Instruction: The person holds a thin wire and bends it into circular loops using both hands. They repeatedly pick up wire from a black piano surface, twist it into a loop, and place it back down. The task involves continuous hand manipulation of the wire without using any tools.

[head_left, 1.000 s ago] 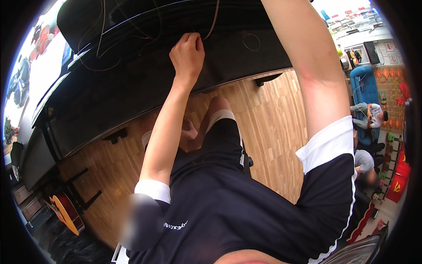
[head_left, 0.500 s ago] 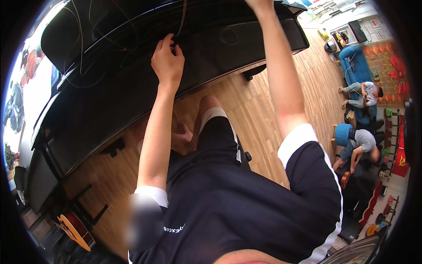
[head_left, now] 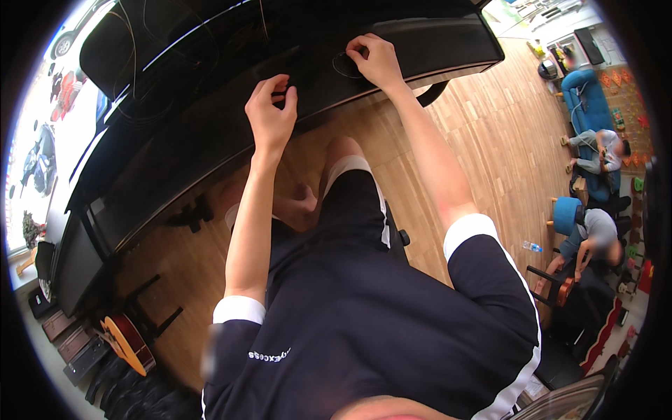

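My right hand is closed, its fingertips pinching a thin loop of wire at the black surface. To its left, my left hand hovers over the same surface with bent fingers and the thumb apart, and I see nothing in it. Under both hands stretches a long, glossy black piece of furniture that looks like an upright piano. More thin pale wires hang in loose curves over its upright part at the upper left. Another wire runs down beyond my left hand.
My legs are under the black front edge, above a wooden floor. A guitar stands at the lower left. At the right, one person sits on a blue sofa, another on a blue stool with a small stringed instrument. A bottle lies nearby.
My right hand has come back from the far top edge and taken hold of the wire loop. My left hand has drawn slightly nearer, away from the hanging wire. The view has shifted a little.
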